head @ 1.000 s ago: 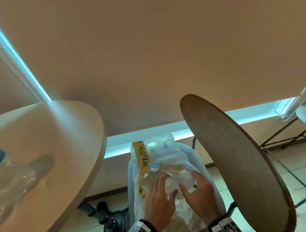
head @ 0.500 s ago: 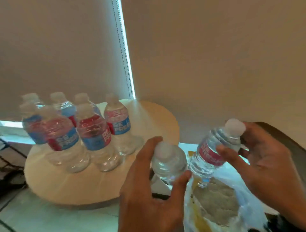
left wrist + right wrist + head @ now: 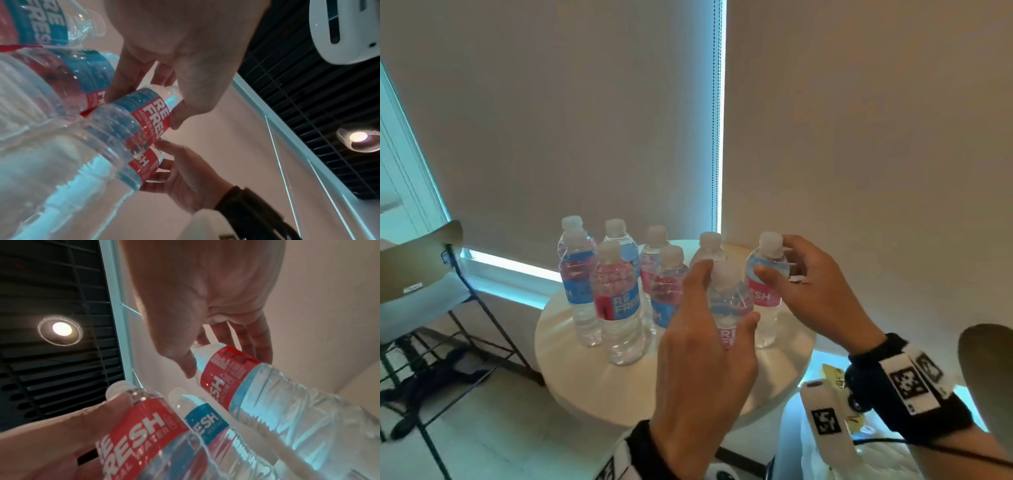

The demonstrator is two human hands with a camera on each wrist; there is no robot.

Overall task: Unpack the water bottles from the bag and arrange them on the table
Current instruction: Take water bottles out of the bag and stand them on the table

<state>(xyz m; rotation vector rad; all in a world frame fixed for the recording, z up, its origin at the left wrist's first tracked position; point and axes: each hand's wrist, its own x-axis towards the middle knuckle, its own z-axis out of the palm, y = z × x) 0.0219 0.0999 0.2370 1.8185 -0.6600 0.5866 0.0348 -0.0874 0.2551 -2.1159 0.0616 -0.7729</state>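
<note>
While the head camera looks down over a round pale table (image 3: 619, 394), the left hand (image 3: 705, 359) wraps thumb and fingers round the shoulder of a water bottle (image 3: 727, 308), upright near the table's front edge, and the right hand (image 3: 815, 291) curls its fingers round a second bottle (image 3: 767, 274) just to the right, thumb on the label and fingertips up by the white cap. Behind and left of them, a cluster of standing bottles (image 3: 616, 301) crowds the table, red and blue labels showing. Down at lower right, a plastic bag (image 3: 825, 445) sits beside the table, and a chair (image 3: 421, 274) stands off to the left. Over to the left wrist view: the left hand (image 3: 164, 48) pinches its bottle (image 3: 148, 110) just above the label, with the right hand (image 3: 185, 178) beneath, its fingers against the other bottle. Now the right wrist view: the right hand (image 3: 205, 305) holds its bottle (image 3: 236, 378) at the neck, thumb on one side and fingers behind, while the left hand (image 3: 61, 434) grips the nearer bottle (image 3: 144, 426) below its cap; whether either base is touching the table, I cannot tell.
</note>
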